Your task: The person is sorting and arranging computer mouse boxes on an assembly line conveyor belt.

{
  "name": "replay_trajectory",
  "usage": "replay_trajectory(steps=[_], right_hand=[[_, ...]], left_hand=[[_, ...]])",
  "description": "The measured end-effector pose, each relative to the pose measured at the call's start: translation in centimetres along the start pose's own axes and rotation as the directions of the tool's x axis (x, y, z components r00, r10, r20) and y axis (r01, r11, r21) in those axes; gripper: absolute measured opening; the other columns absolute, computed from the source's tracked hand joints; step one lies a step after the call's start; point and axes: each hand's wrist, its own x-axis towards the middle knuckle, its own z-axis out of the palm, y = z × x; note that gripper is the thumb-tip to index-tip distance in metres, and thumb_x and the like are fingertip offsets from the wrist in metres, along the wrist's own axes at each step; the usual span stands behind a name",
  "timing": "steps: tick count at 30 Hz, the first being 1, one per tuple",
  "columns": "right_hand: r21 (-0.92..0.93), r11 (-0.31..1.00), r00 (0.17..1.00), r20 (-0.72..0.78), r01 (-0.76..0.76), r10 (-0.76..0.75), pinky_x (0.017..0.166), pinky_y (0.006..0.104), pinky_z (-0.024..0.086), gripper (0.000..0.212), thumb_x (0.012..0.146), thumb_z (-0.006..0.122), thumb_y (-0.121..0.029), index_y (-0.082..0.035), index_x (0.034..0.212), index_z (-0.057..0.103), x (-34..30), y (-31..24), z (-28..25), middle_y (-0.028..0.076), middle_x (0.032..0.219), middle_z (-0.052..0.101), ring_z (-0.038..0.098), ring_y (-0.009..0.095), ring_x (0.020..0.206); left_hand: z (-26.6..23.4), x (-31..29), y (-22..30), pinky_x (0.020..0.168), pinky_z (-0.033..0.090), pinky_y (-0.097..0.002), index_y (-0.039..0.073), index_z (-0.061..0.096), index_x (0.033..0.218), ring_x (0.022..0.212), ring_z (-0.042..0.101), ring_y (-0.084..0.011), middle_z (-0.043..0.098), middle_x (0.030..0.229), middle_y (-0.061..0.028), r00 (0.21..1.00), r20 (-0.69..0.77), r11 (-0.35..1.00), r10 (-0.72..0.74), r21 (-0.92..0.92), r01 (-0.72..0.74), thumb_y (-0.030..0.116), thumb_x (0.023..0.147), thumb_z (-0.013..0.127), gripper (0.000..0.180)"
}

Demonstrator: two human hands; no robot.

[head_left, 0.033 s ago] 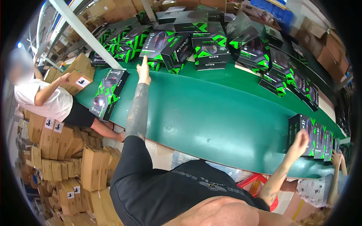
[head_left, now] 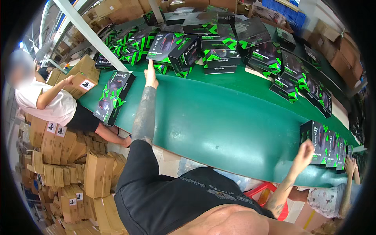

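My left hand point(head_left: 150, 77) reaches across the green table with its fingers stretched out, holding nothing. Its fingertips are at the near edge of a black and green box point(head_left: 160, 47) with a computer mouse pictured on it; whether they touch I cannot tell. On the other side, my right hand point(head_left: 304, 153) hovers over the table with fingers curled in, and nothing shows in it. Just beyond it stands a row of upright black and green boxes point(head_left: 319, 137). Two similar boxes point(head_left: 113, 94) lie to the left of my left forearm.
More black and green boxes point(head_left: 219, 55) are piled along the back of the green table point(head_left: 219, 121). At left, a person point(head_left: 47, 100) holds a brown carton point(head_left: 83, 78). Another person's hands point(head_left: 349, 163) touch the right-hand row. A white post point(head_left: 94, 37) rises at the left; cartons point(head_left: 98, 172) fill the floor there.
My right hand has shifted slightly left and toward me, away from the upright row of boxes. My left hand stays at nearly the same place.
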Motion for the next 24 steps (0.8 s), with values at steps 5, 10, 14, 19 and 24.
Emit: replay_trajectory(steps=[5, 10, 14, 19, 24], right_hand=[[-0.426, 0.899, 0.977, 0.213, 0.104, -0.012, 0.091, 0.0389, 0.038, 0.026, 0.080, 0.060, -0.010, 0.000, 0.103, 0.054, -8.1, -2.4, 1.3, 0.018, 0.107, 0.053, 0.050, 0.033, 0.103], [-0.424, 0.903, 0.963, 0.263, 0.069, 0.050, 0.091, 0.0401, 0.038, 0.027, 0.080, 0.061, -0.014, -0.001, 0.103, 0.054, -7.4, -1.9, 1.8, 0.017, 0.110, 0.053, 0.050, 0.033, 0.104], [-0.482, 0.872, 0.944, 0.319, 0.087, 0.083, 0.090, 0.0399, 0.039, 0.026, 0.078, 0.062, -0.014, -0.002, 0.101, 0.055, -8.0, -2.3, 1.3, 0.017, 0.112, 0.053, 0.050, 0.034, 0.104], [-0.384, 0.876, 0.921, 0.358, 0.292, -0.150, 0.079, 0.0371, 0.045, 0.010, 0.075, 0.063, -0.009, -0.004, 0.084, 0.059, -8.4, -3.7, 1.7, 0.012, 0.094, 0.061, 0.057, 0.030, 0.088], [-0.241, 0.855, 0.865, 0.341, 0.459, -0.368, 0.058, 0.0302, 0.048, 0.014, 0.063, 0.068, -0.006, -0.009, 0.074, 0.061, -8.4, -7.7, 1.0, 0.004, 0.074, 0.062, 0.059, 0.021, 0.063]], left_hand=[[6.2, -0.4, -1.5, 0.109, 0.011, -0.0359, -0.006, -0.001, 0.138, 0.136, 0.010, -0.0248, 0.004, 0.147, -0.0159, 0.995, -0.093, 0.993, 0.038, -0.106, -0.047, 0.070, 0.075, 0.044, 0.108], [10.5, -1.6, -3.2, 0.110, 0.004, -0.0340, -0.006, -0.004, 0.137, 0.137, -0.002, -0.0251, -0.003, 0.147, -0.0180, 0.995, -0.063, 0.962, 0.073, -0.258, -0.087, 0.065, 0.082, 0.035, 0.099], [15.1, -6.7, -2.4, 0.109, -0.002, -0.0341, -0.005, -0.004, 0.138, 0.136, -0.013, -0.0239, -0.014, 0.146, -0.0177, 0.997, -0.050, 0.992, 0.058, -0.109, -0.063, 0.061, 0.085, 0.034, 0.093], [15.7, -2.7, -2.1, 0.079, 0.042, -0.0414, -0.010, 0.037, 0.115, 0.087, 0.052, -0.0267, 0.054, 0.109, -0.0202, 0.858, -0.359, 0.836, 0.367, -0.278, -0.474, 0.027, 0.089, 0.043, 0.046], [15.2, -4.3, -1.3, 0.083, 0.045, -0.0443, -0.012, 0.041, 0.113, 0.094, 0.055, -0.0335, 0.050, 0.112, -0.0290, 0.948, -0.317, 0.993, 0.026, -0.101, -0.061, 0.042, 0.089, 0.040, 0.058]])
